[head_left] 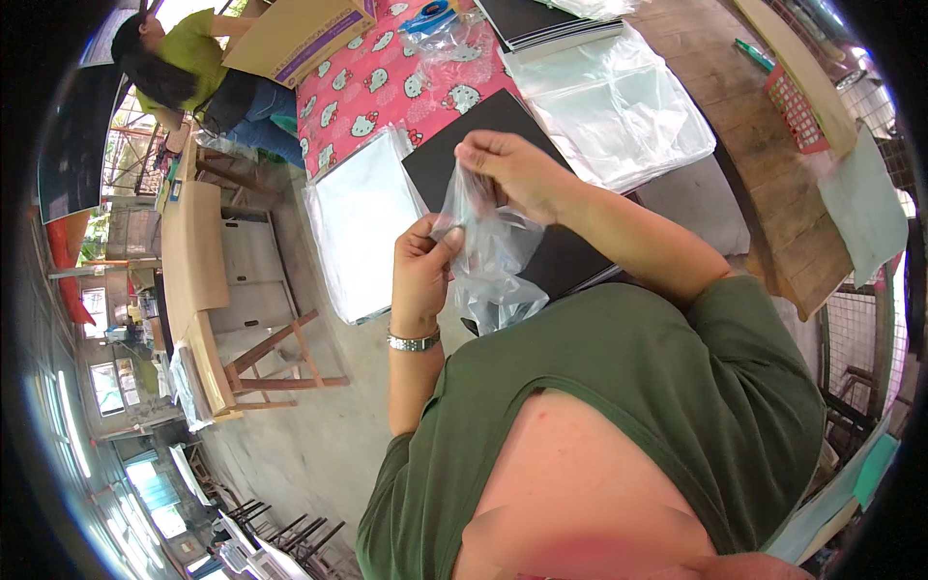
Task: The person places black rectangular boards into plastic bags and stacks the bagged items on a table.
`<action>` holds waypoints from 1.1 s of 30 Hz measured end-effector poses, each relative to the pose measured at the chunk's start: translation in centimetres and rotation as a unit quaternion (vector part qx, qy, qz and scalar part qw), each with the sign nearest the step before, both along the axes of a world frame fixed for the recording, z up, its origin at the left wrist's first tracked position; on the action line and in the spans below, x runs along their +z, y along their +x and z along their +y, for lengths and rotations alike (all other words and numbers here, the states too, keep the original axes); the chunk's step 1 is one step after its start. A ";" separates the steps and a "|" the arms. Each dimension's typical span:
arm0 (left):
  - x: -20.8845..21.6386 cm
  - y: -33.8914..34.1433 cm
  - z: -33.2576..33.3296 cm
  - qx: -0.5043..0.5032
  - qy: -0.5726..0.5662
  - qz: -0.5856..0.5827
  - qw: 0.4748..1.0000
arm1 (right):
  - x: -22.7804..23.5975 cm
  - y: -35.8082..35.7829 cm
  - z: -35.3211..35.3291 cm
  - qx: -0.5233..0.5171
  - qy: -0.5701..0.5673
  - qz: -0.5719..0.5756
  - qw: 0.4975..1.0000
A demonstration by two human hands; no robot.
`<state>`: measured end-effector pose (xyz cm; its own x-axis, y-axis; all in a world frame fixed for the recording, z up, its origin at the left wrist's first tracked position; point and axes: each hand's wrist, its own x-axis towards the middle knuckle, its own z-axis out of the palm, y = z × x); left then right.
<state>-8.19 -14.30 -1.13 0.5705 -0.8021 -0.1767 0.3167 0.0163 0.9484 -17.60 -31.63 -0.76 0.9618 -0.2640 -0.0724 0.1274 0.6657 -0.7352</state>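
Observation:
A thin clear plastic bag (498, 261) hangs crumpled between my hands, in front of my body. My left hand (425, 256) pinches its left edge between thumb and fingers; a metal-band watch (414, 341) is on that wrist. My right hand (517, 169) is closed on the bag's upper end, a little higher and to the right. Beneath the bag lies a flat black board (503, 116), partly covered by the bag and my right arm. To the left is a stack of white sheets in clear plastic (362, 217). A pile of clear plastic bags (619, 111) lies to the right.
A pink patterned cloth (338, 101) covers the table, with a blue tape dispenser (430, 16) at its far side. A cardboard box (300, 39) stands far left beside another person (193, 68). A wooden bench (715, 87) holding a red basket (797, 111) is at right.

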 end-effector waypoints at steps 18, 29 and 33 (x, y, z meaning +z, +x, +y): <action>0.0 5.6 5.1 0.000 -0.182 0.209 0.961 | -1.5 -2.5 -9.6 0.166 -0.475 0.017 0.864; -4.3 8.5 3.9 0.016 -0.319 0.243 0.916 | -1.4 -1.9 -11.7 0.255 -0.444 0.032 0.858; -3.6 5.2 2.7 -0.084 -0.094 0.262 0.957 | -1.4 -0.5 -12.0 0.060 -0.198 -0.059 0.977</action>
